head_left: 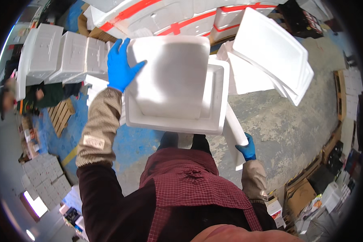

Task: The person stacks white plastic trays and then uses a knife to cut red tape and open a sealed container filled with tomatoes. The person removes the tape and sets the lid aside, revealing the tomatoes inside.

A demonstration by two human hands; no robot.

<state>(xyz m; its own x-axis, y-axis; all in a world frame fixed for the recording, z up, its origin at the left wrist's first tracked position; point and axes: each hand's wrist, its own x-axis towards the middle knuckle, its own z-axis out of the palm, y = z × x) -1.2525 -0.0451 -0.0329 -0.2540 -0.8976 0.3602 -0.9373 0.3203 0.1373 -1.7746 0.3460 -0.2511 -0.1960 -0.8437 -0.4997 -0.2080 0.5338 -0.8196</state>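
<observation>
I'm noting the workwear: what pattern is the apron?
The apron is dark red with a light grid check, seen in the head view.

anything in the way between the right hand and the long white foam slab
Nothing visible: the right hand holds the white foam slab near its lower end, with no object showing between them.

White foam box (174,126), its inside mostly hidden from me, right hand (248,148) with some fingers I can't see behind a white slab (232,131), red-taped boxes (189,27) cut off above, co-worker (48,95) blurred.
</observation>
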